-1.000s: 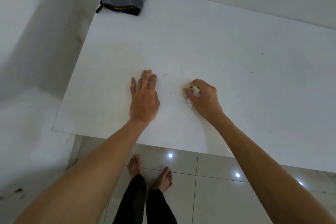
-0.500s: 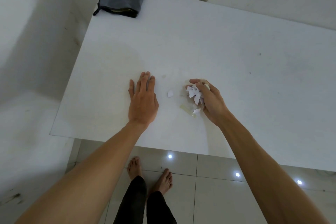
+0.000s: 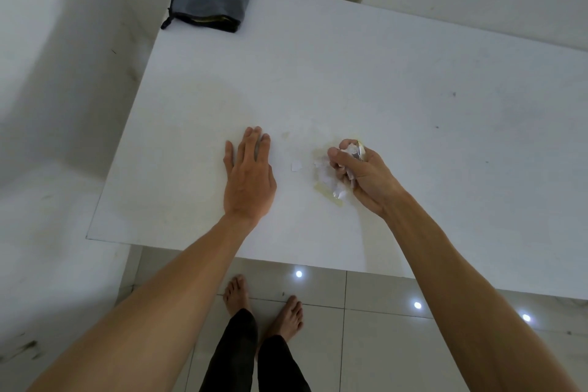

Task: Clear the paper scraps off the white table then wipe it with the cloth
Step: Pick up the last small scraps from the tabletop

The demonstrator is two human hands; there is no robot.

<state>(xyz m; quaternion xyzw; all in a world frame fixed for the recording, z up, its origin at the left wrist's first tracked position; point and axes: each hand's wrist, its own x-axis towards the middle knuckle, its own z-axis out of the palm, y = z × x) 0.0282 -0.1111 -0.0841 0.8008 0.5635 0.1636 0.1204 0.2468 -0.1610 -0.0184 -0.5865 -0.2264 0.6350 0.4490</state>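
My right hand grips a bunch of white paper scraps just above the white table, with more scraps hanging out below its fingers. One small loose paper scrap lies on the table between my hands. A pale strip of scrap lies flat under my right hand. My left hand rests flat on the table, fingers straight. The folded grey cloth sits at the table's far left corner, well away from both hands.
The table's near edge runs just below my wrists, with tiled floor and my bare feet beneath. White walls close in on the left and behind the table. Faint stains mark the tabletop near the scraps.
My right hand has turned over and lifted slightly, now showing the bunched scraps in its fingers. A small scrap and a pale strip have come into view on the table. My left hand stayed put.
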